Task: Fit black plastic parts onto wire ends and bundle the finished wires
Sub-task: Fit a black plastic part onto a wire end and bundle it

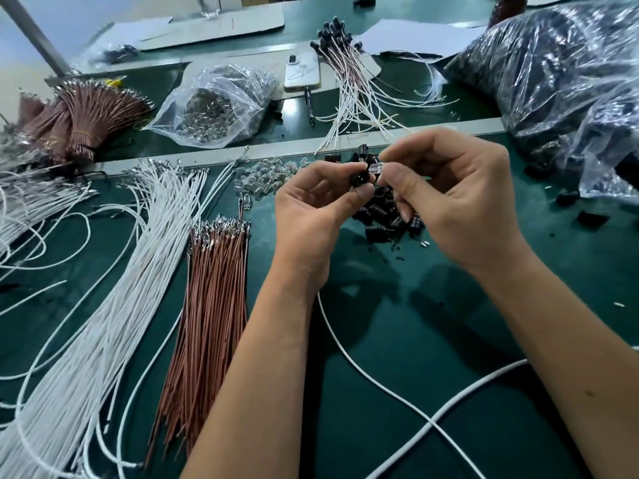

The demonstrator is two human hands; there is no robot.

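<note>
Two bare forearms reach up from the bottom edge, and a white cable crosses itself on the green mat just beneath them. At the centre of the scene the left hand pinches a small black plastic part between thumb and fingertips, its round end turned toward the viewer. Touching it from three o'clock, the right hand grips a small clear piece with curled thumb and forefinger, pressed against the black part; whether a wire runs from it cannot be made out. Directly under the hands, toward six o'clock of the pinch, lies a loose pile of black parts on the mat. At nine o'clock a scatter of clear pieces lies beside it. Further toward eight o'clock a flat sheaf of brown wires stretches toward the viewer, metal terminals at its far end, and beside it a broad fan of white wires. At twelve o'clock, beyond a grey strip, a spread of finished wires carries black caps at its far end. A phone lies just left of that, then a clear bag of small parts, and at ten o'clock tied brown wire bundles. At two o'clock sits a large plastic sack of black parts.
</note>
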